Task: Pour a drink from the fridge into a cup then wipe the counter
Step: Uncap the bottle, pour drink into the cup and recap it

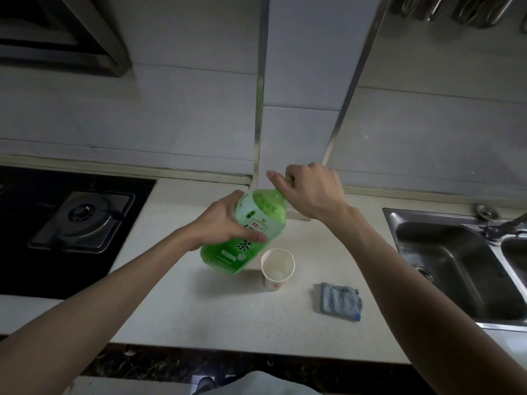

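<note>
Our left hand (225,220) grips the green bottle (242,252) round its middle, thumb in front and fingers behind. Our right hand (310,192) is curled over the bottle's top. The top itself is hidden under the fingers, so we cannot tell if it is open yet.

We hold the bottle up off the counter (228,309). It leans, with its top up and away from us and its bottom low and near us. The cup (277,269) stands upright on the counter, just beside the bottle's bottom, on the right. We see no green drink in it. We think we are at the opening step, with the pour yet to come.

To do this well, the left hand should squeeze just enough to stop the bottle from turning, but not so hard that drink jumps out when the top comes off. It is better to stand the bottle up straighter first. The right hand does the twisting.

Then we bring the mouth of the bottle over the cup and tip slowly. The cup looks light, so a bump could knock it over.

The blue cloth (340,301) lies to the right of the cup, near the sink (456,266), ready for wiping.
</note>
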`<state>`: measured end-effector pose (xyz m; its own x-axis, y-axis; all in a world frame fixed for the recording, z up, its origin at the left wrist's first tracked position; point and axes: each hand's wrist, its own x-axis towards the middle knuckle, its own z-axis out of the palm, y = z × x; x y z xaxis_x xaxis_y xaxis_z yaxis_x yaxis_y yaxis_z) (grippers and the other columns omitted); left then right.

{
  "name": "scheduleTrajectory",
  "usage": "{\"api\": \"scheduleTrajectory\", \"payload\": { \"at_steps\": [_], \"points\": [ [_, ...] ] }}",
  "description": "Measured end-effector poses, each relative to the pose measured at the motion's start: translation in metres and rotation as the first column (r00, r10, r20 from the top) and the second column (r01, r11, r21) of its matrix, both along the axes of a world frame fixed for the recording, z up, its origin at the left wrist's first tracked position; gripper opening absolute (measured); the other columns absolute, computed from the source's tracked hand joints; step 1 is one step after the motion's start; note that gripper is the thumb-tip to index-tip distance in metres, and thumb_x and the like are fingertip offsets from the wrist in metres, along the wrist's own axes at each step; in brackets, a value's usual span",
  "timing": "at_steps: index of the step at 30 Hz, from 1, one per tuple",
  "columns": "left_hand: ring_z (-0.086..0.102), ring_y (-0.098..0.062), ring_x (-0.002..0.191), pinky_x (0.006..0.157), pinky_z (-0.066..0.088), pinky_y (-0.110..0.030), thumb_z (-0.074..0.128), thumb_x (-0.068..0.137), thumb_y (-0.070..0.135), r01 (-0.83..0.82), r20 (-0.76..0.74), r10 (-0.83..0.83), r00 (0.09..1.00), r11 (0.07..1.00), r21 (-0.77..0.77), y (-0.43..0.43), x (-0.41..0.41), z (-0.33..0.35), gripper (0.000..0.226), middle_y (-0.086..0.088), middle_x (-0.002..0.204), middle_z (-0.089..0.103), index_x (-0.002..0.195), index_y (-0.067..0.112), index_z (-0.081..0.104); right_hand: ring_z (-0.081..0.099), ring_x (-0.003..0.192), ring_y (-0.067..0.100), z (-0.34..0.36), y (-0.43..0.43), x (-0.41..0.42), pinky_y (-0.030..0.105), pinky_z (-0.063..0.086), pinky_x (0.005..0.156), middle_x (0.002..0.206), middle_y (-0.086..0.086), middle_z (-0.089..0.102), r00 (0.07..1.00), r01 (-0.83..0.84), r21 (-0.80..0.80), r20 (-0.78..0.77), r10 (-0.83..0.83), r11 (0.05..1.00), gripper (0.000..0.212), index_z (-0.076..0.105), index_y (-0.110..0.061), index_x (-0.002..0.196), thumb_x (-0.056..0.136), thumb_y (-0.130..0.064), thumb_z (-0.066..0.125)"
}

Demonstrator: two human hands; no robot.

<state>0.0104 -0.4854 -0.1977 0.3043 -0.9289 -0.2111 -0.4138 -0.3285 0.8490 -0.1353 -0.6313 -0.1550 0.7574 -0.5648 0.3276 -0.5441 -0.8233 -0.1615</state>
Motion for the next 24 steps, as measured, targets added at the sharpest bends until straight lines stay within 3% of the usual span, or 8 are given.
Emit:
{"api": "scheduleTrajectory", "payload": {
  "at_steps": [4, 7, 9, 11, 14, 19, 21, 24],
  "points": [
    [0.07, -0.016, 0.097, 0.087, 0.059, -0.042, 0.095, 0.06, 0.028, 0.05, -0.047, -0.049, 0.998, 0.999, 0.018, 0.002, 0.002, 0.005, 0.066, 0.004, 0.104, 0.072, 0.114, 0.027, 0.056, 0.042, 0.043, 0.019, 0.002, -0.007, -0.006, 0.027, 0.031, 0.046, 0.049, -0.002, 0.045, 0.974, -0.22, -0.148, 0.027, 0.226, 0.964, 0.061, 0.05, -0.012, 0.062, 0.096, -0.056, 0.024],
    [0.071, -0.016, 0.096, 0.086, 0.059, -0.043, 0.095, 0.058, 0.028, 0.043, -0.042, -0.042, 0.998, 0.999, 0.015, 0.002, 0.001, 0.004, 0.067, 0.004, 0.102, 0.072, 0.112, 0.026, 0.056, 0.036, 0.037, 0.02, -0.003, -0.005, -0.007, 0.024, 0.024, 0.045, 0.042, -0.001, 0.039, 0.975, -0.2, -0.206, 0.052, 0.215, 0.958, 0.061, 0.051, -0.009, 0.051, 0.097, -0.042, 0.03],
    [0.069, -0.014, 0.094, 0.082, 0.059, -0.039, 0.096, 0.057, 0.032, 0.0, 0.003, 0.0, 1.0, 1.0, -0.005, 0.002, -0.003, 0.001, 0.067, 0.006, 0.1, 0.071, 0.111, 0.026, 0.056, 0.031, 0.035, 0.019, -0.003, 0.001, -0.001, 0.025, 0.024, 0.048, 0.039, -0.001, 0.034, 0.993, -0.08, -0.148, 0.071, 0.091, 0.986, 0.061, 0.047, -0.007, 0.046, 0.098, -0.035, 0.033],
    [0.066, -0.009, 0.092, 0.074, 0.054, -0.029, 0.095, 0.056, 0.036, -0.04, 0.072, 0.042, 0.997, 0.999, -0.031, 0.0, -0.01, -0.002, 0.07, 0.01, 0.1, 0.068, 0.112, 0.027, 0.054, 0.034, 0.043, 0.017, -0.001, 0.003, 0.003, 0.029, 0.028, 0.055, 0.048, 0.002, 0.037, 0.998, 0.055, 0.004, -0.04, -0.055, 0.998, 0.058, 0.041, -0.007, 0.049, 0.1, -0.033, 0.032],
    [0.063, -0.006, 0.094, 0.072, 0.05, -0.025, 0.095, 0.056, 0.04, -0.058, 0.078, 0.06, 0.995, 0.998, -0.038, 0.002, -0.013, -0.006, 0.073, 0.011, 0.102, 0.066, 0.113, 0.027, 0.053, 0.042, 0.053, 0.022, 0.001, 0.004, 0.003, 0.032, 0.035, 0.06, 0.055, 0.004, 0.042, 0.985, 0.135, 0.183, -0.128, -0.113, 0.974, 0.057, 0.038, -0.009, 0.052, 0.099, -0.04, 0.031],
    [0.069, -0.017, 0.099, 0.086, 0.058, -0.04, 0.095, 0.054, 0.034, 0.011, -0.067, -0.01, 0.998, 1.0, 0.01, 0.008, 0.0, 0.004, 0.076, 0.004, 0.106, 0.071, 0.118, 0.026, 0.055, 0.037, 0.039, 0.017, 0.006, 0.012, -0.002, 0.025, 0.028, 0.047, 0.042, -0.002, 0.037, 0.998, -0.02, -0.143, -0.063, 0.011, 0.989, 0.065, 0.04, -0.014, 0.049, 0.098, -0.057, 0.029],
    [0.07, -0.018, 0.1, 0.087, 0.059, -0.041, 0.093, 0.06, 0.026, 0.085, -0.084, -0.082, 0.993, 0.996, 0.038, 0.009, 0.004, 0.012, 0.073, 0.002, 0.107, 0.072, 0.122, 0.022, 0.054, 0.027, 0.035, 0.014, 0.008, 0.011, -0.001, 0.024, 0.022, 0.047, 0.039, -0.005, 0.028, 0.998, -0.066, -0.181, -0.03, 0.061, 0.981, 0.063, 0.032, -0.016, 0.046, 0.096, -0.053, 0.026],
    [0.07, -0.016, 0.098, 0.086, 0.059, -0.041, 0.093, 0.062, 0.026, 0.086, -0.049, -0.084, 0.995, 0.995, 0.04, 0.011, 0.005, 0.015, 0.068, 0.003, 0.106, 0.072, 0.119, 0.024, 0.056, 0.021, 0.034, 0.015, 0.009, 0.014, 0.002, 0.024, 0.023, 0.047, 0.038, -0.005, 0.021, 0.998, -0.065, -0.108, 0.018, 0.068, 0.992, 0.059, 0.026, -0.016, 0.043, 0.095, -0.044, 0.029]
  ]
}}
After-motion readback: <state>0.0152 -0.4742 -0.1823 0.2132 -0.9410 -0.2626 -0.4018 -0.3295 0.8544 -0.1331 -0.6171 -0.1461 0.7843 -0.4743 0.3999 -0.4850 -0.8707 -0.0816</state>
